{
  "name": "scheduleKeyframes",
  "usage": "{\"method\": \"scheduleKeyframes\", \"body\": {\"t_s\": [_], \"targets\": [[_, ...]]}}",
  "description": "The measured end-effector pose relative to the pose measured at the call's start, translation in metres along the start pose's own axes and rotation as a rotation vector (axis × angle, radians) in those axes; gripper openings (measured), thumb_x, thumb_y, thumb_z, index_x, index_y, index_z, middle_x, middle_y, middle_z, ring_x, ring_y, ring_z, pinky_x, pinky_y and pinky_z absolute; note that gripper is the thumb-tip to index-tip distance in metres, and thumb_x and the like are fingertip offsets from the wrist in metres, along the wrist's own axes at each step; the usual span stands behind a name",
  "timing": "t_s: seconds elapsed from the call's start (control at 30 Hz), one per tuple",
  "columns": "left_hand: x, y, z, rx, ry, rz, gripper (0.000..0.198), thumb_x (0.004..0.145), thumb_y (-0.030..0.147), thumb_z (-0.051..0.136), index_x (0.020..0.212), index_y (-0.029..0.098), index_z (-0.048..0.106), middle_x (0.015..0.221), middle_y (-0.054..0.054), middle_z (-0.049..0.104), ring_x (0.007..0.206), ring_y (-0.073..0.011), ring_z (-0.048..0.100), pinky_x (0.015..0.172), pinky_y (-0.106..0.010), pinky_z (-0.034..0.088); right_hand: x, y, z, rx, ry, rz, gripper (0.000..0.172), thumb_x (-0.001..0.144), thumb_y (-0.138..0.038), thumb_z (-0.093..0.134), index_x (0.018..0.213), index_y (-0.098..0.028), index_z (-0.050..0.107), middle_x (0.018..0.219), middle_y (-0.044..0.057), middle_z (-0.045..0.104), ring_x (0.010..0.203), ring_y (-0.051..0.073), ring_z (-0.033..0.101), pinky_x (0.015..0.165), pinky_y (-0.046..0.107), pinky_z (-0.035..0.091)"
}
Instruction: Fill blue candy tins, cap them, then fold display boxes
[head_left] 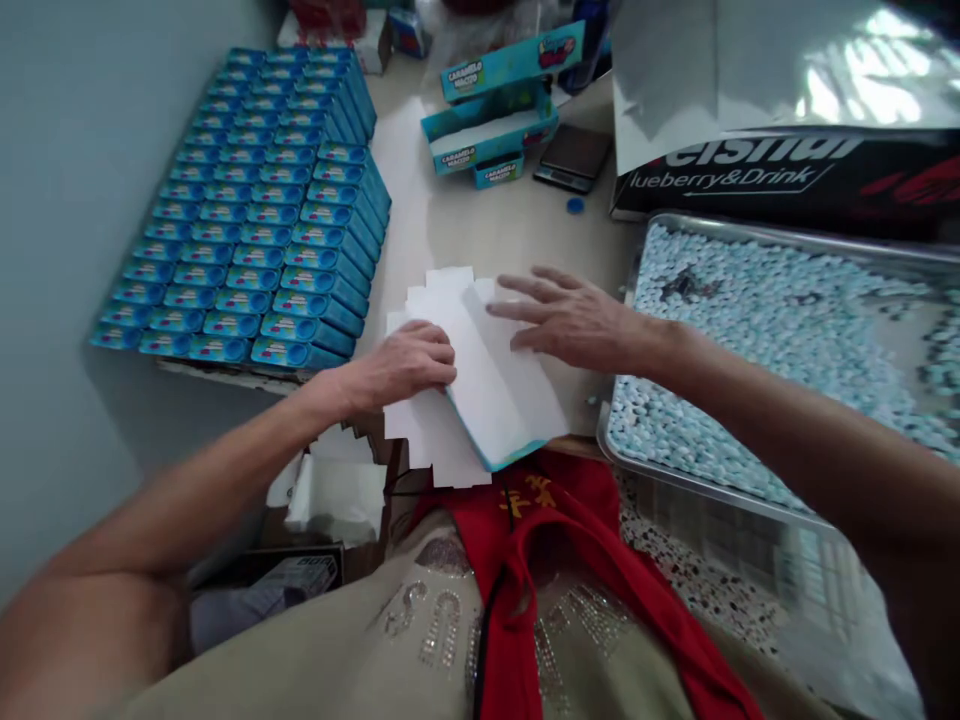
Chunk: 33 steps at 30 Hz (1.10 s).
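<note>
A flat cardboard box blank (517,390), white inside with a blue edge, lies at the table's front edge on a stack of more white blanks (420,435). My left hand (416,360) is on the blank's left side, fingers curled and closed on its edge. Over the blank's upper right part, my right hand (559,310) is spread with fingers apart and slightly blurred. Nothing shows in that hand; whether its fingertips touch the cardboard I cannot tell.
Blue packs (247,230) stand in tight rows at left. Blue display boxes (487,130), a small scale (574,155) and a blue cap (575,205) sit at the back. At right, a metal tray (622,450) holds pale blue candies (720,400), with a black carton (787,185) behind.
</note>
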<state>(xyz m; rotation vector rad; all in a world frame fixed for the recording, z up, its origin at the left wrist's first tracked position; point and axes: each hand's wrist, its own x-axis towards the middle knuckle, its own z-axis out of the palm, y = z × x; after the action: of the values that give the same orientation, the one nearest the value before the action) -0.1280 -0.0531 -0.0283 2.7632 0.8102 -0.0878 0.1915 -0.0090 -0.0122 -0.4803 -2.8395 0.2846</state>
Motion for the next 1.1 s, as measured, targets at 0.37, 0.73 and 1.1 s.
{"method": "scheduleKeyframes", "body": {"t_s": [0.37,0.73,1.1], "targets": [[-0.036,0.101,-0.007,0.188,0.345,-0.748,0.025,0.108,0.037,0.059,0.122,0.022,0.075,0.109,-0.012,0.076,0.105,-0.0320,0.067,0.089,-0.043,0.052,0.026,-0.087,0.075,0.033,0.140,0.249,0.032,0.113,-0.020,0.048,0.122,-0.025,0.078,0.101,0.008,0.074,0.093,0.021,0.058,0.080,0.034,0.042],[0.009,0.029,0.049,-0.232,0.264,-0.935,0.023,0.108,0.040,0.062,0.097,0.021,0.067,0.087,-0.007,0.073,0.084,-0.0265,0.066,0.076,-0.037,0.042,0.070,-0.075,0.078,0.117,-0.040,0.659,0.023,0.108,-0.028,0.057,0.124,-0.021,0.072,0.112,0.012,0.076,0.107,0.029,0.063,0.089,0.039,0.044],[-0.026,0.049,0.066,0.001,0.290,-0.653,0.033,0.108,0.050,0.056,0.105,0.020,0.070,0.113,-0.017,0.070,0.111,-0.0365,0.060,0.097,-0.049,0.045,0.041,-0.086,0.108,-0.173,-0.178,0.372,0.030,0.111,-0.018,0.039,0.120,-0.021,0.067,0.111,0.014,0.068,0.106,0.031,0.050,0.086,0.040,0.037]]}}
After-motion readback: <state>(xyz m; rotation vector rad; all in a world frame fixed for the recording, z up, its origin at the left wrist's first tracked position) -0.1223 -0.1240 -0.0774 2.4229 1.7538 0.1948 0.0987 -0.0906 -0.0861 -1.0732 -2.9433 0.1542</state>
